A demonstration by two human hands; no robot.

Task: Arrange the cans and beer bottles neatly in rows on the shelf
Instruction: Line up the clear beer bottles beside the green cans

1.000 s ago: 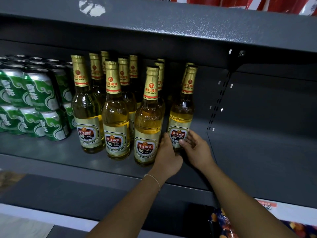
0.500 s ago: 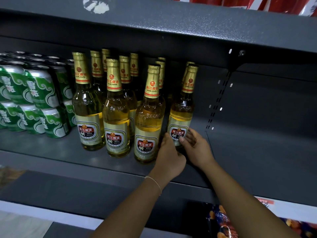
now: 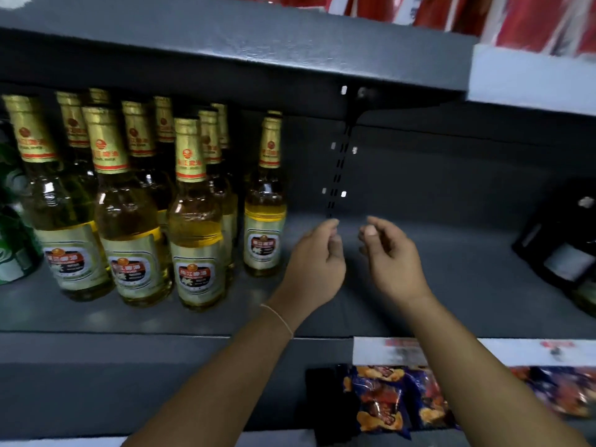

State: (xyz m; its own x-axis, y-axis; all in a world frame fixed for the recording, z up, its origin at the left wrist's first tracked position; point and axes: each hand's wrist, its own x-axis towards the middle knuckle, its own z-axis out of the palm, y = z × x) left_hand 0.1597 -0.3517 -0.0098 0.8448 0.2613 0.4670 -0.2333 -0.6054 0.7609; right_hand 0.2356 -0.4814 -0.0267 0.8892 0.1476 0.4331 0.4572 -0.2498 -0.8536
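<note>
Several golden beer bottles with gold foil necks stand in rows on the grey shelf (image 3: 161, 314). The rightmost bottle (image 3: 264, 214) stands a little apart from the front row, whose nearest one is a bottle (image 3: 196, 240). Green cans (image 3: 13, 221) show at the far left edge. My left hand (image 3: 314, 262) and my right hand (image 3: 390, 253) hover over bare shelf to the right of the bottles. Their fingers are loosely curled and hold nothing. Neither hand touches a bottle.
A dark boxed item (image 3: 561, 246) sits on the shelf at the far right. Snack bags (image 3: 393, 398) lie on the lower shelf below my arms. The upper shelf's front edge (image 3: 225, 50) overhangs the bottle tops, with red packages (image 3: 483, 14) above it.
Both hands have let go of the rightmost bottle and moved to the right, away from it. The view has swung right, so the cans are nearly out of frame.
</note>
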